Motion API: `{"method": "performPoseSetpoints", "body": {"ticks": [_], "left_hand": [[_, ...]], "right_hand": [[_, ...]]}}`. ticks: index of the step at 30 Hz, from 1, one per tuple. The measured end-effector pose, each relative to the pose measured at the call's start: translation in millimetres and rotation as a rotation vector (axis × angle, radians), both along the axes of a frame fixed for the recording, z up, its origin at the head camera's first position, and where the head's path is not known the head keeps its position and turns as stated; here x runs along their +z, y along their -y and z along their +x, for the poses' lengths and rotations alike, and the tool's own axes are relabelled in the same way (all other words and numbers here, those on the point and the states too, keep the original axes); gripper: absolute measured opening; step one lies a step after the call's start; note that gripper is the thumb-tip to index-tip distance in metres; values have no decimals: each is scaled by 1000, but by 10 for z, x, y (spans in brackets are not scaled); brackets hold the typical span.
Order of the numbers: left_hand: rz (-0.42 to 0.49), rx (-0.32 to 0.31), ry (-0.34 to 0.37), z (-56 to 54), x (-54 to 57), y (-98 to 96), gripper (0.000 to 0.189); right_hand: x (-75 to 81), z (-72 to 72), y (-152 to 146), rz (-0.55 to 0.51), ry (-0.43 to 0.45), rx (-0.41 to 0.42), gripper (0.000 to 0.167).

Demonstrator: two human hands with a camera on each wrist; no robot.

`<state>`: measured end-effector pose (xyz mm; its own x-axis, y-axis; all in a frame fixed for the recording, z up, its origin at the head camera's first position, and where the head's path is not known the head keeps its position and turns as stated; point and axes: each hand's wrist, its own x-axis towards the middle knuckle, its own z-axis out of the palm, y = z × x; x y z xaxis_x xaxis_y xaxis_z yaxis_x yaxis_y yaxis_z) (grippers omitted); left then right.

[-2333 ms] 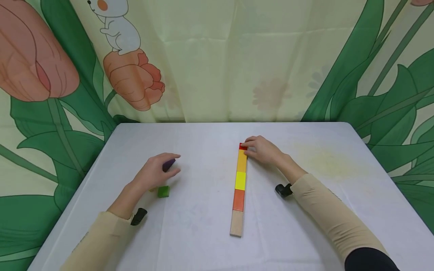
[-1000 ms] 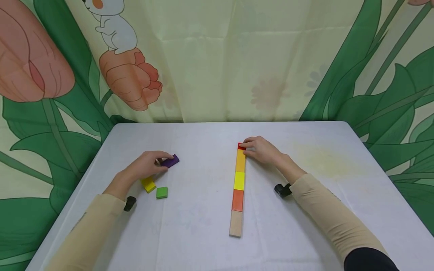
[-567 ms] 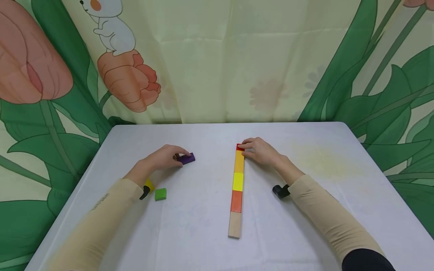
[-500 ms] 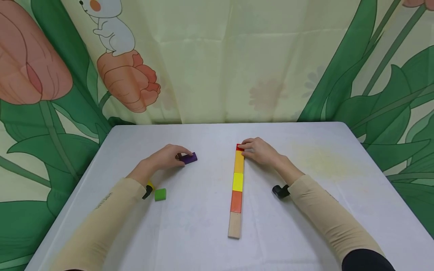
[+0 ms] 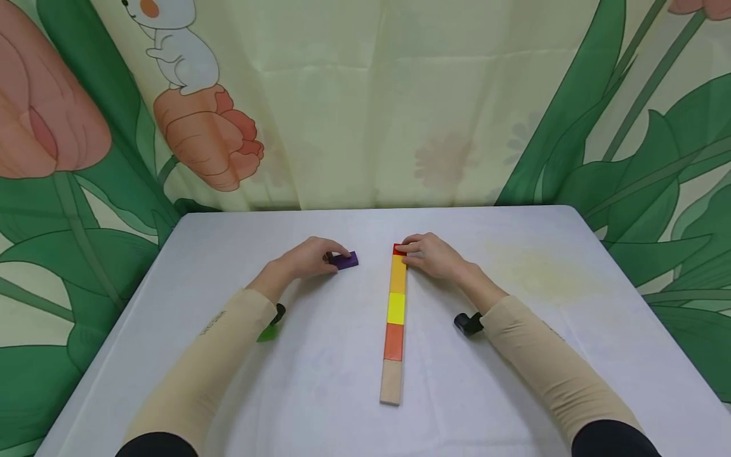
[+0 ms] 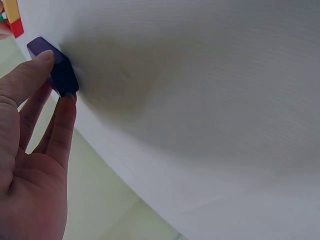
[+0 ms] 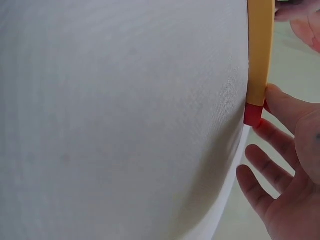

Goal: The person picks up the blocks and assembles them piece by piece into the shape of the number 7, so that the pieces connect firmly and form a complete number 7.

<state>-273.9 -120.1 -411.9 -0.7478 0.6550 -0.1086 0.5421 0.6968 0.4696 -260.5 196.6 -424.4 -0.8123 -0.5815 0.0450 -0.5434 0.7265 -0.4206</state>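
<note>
My left hand (image 5: 311, 257) pinches a purple block (image 5: 346, 261) between thumb and fingers, a short way left of a straight row of blocks. In the left wrist view the purple block (image 6: 62, 70) has the thumb on one face and fingertips at its lower end. My right hand (image 5: 435, 255) is at the far end of the row, thumb and index finger on the small red block (image 7: 253, 115). Toward me from it lie an orange-yellow block (image 5: 398, 274), a bright yellow block (image 5: 396, 308), an orange-red block (image 5: 393, 342) and a plain wood block (image 5: 391, 383), end to end.
A green block (image 5: 268, 332) lies on the white-covered table (image 5: 320, 393), partly hidden under the left wrist and its black camera (image 5: 278, 313). Another black camera (image 5: 468, 324) sits at the right wrist. A printed curtain (image 5: 365, 127) hangs behind the table's far edge.
My left hand picks up the purple block and carries it right, toward the row's far end. The yellow block on the left is now hidden by the left arm. My right hand stays at the red block.
</note>
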Motion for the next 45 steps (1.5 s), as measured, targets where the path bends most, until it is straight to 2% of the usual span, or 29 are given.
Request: {"method": "performPoseSetpoints", "body": {"ticks": [7,13,17,24,34,45], "left_hand": [[-36,29,30,-71,-15,-212,39],[-13,36,24,-135,-28,-292,39],[2,31,27,-172,-26,-347,38],[-1,-6,23,-244,-29,-480,37],[16,-62,-5,-325,-30,-560,34],[24,-89,35,-381,-50,-671,34]], "right_hand": [[7,15,12,-3,-1,-8,39],[29,20,30,-3,44,-55,39],[27,16,35,-10,42,-71,38],[31,29,33,-15,68,-110,39],[29,21,35,-35,42,-68,39],[33,51,52,2,83,-116,40]]}}
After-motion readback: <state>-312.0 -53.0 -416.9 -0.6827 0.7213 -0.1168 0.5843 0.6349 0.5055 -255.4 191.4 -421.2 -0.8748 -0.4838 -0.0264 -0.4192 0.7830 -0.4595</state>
